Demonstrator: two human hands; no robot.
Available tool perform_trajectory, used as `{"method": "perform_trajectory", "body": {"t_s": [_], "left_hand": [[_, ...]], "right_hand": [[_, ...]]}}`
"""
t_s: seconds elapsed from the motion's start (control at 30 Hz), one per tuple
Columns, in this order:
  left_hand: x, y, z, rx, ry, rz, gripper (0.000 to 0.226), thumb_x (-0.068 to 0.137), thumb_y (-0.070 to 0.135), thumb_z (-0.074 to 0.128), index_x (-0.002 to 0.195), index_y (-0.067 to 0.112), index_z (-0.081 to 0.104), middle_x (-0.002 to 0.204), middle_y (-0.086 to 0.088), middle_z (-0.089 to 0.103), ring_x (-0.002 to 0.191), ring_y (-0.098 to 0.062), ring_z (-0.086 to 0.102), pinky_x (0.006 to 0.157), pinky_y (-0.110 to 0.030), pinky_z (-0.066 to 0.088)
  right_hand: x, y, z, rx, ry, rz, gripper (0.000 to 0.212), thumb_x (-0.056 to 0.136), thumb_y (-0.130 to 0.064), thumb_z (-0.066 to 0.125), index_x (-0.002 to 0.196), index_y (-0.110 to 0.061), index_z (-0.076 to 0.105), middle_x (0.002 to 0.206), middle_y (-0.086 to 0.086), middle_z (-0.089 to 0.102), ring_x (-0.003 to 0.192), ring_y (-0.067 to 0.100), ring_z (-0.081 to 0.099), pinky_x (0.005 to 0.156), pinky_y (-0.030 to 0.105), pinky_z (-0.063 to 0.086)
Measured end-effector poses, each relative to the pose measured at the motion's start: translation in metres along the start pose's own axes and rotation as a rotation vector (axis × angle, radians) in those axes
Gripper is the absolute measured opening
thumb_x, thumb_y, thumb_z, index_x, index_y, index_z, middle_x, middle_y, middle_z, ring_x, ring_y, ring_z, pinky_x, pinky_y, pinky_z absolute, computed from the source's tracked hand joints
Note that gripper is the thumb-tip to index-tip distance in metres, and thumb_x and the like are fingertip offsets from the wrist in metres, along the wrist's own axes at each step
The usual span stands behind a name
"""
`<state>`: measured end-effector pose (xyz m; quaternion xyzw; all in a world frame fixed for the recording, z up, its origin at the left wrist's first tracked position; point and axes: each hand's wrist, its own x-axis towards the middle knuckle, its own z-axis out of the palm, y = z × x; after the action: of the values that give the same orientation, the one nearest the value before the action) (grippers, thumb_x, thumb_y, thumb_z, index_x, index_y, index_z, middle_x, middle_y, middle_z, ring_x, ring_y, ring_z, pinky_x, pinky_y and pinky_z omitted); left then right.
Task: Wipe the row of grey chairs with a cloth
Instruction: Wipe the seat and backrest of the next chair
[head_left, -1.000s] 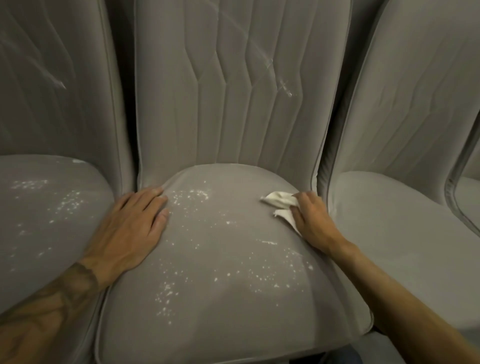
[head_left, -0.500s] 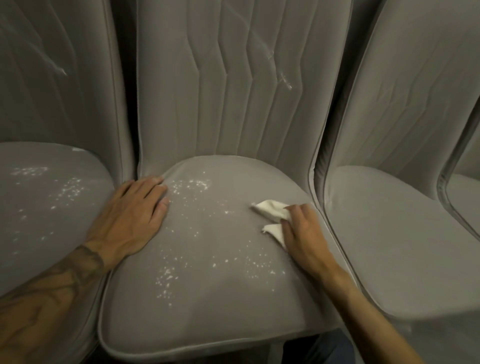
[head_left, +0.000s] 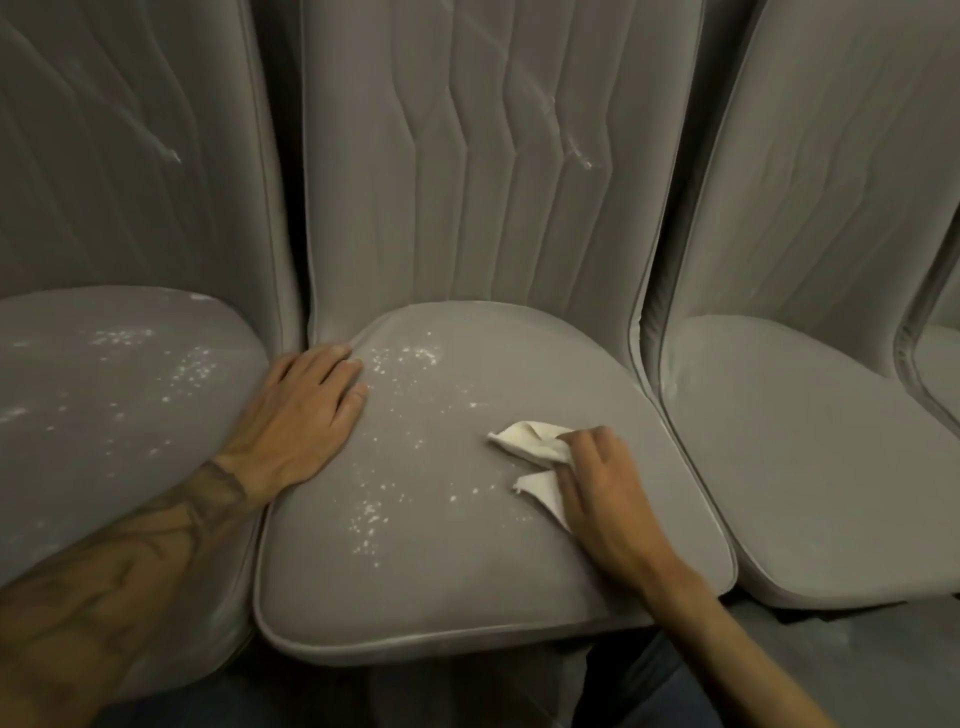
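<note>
While my left hand (head_left: 306, 415) lies palm down on the back-left part of the middle chair (head_left: 467, 587), its fingers are straight and close together, holding nothing, with the tips pointing toward the backrest (head_left: 467, 182). That forearm comes in from the lower left and crosses the edge of the left chair (head_left: 104, 426), which stands just beside the middle one.

My right hand (head_left: 608, 499) sits on the right half of the same seat, knuckles up, the wrist running back toward the lower right. Its fingers are curled down over the cloth (head_left: 530, 441) and pinch it against the seat fabric. The cloth is white and crumpled; two folded corners stick out to the left of my fingers, one above the other, both lying on the seat.

Between my two hands the seat carries scattered white specks (head_left: 374, 514), thickest near the left fingertips and toward the front centre. More specks lie on the left chair's seat. Next to my right wrist stands the right chair (head_left: 805, 467), apart from my hand.
</note>
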<state>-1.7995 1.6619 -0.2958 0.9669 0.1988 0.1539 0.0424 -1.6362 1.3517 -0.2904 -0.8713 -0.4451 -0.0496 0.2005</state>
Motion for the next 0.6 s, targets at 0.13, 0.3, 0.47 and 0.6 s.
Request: {"method": "perform_trajectory", "body": {"t_s": [0.13, 0.3, 0.47, 0.6], "left_hand": [[-0.030, 0.002, -0.012, 0.033, -0.040, -0.100, 0.054, 0.102, 0.048, 0.031, 0.134, 0.014, 0.059, 0.143, -0.011, 0.054, 0.131, -0.033, 0.051, 0.111, -0.047, 0.036], [-0.066, 0.008, -0.011, 0.044, -0.046, -0.176, 0.057, 0.104, 0.048, 0.028, 0.146, 0.017, 0.053, 0.152, -0.011, 0.049, 0.136, -0.033, 0.047, 0.112, -0.050, 0.036], [-0.067, 0.010, -0.010, 0.039, -0.013, -0.174, 0.054, 0.106, 0.045, 0.028, 0.145, 0.018, 0.054, 0.150, -0.011, 0.051, 0.135, -0.031, 0.047, 0.112, -0.048, 0.035], [-0.066, 0.010, -0.010, 0.034, -0.012, -0.181, 0.053, 0.106, 0.045, 0.028, 0.145, 0.019, 0.053, 0.150, -0.011, 0.051, 0.135, -0.031, 0.047, 0.112, -0.048, 0.036]], "right_hand": [[0.009, 0.033, -0.019, -0.111, 0.083, 0.182, 0.013, 0.092, -0.006, 0.061, 0.103, 0.002, 0.059, 0.101, 0.023, 0.055, 0.090, 0.042, 0.052, 0.082, 0.050, 0.044], [-0.004, -0.014, 0.006, -0.085, 0.141, 0.171, 0.010, 0.091, -0.003, 0.059, 0.100, 0.000, 0.056, 0.098, 0.021, 0.053, 0.084, 0.038, 0.048, 0.077, 0.047, 0.042], [-0.007, -0.011, 0.005, -0.075, 0.066, 0.047, 0.011, 0.093, -0.012, 0.059, 0.102, -0.006, 0.055, 0.102, 0.015, 0.051, 0.085, 0.034, 0.048, 0.077, 0.042, 0.039], [-0.005, 0.002, -0.007, -0.123, 0.160, 0.247, 0.009, 0.092, -0.003, 0.057, 0.099, 0.003, 0.056, 0.098, 0.025, 0.052, 0.084, 0.042, 0.049, 0.076, 0.048, 0.040]]}}
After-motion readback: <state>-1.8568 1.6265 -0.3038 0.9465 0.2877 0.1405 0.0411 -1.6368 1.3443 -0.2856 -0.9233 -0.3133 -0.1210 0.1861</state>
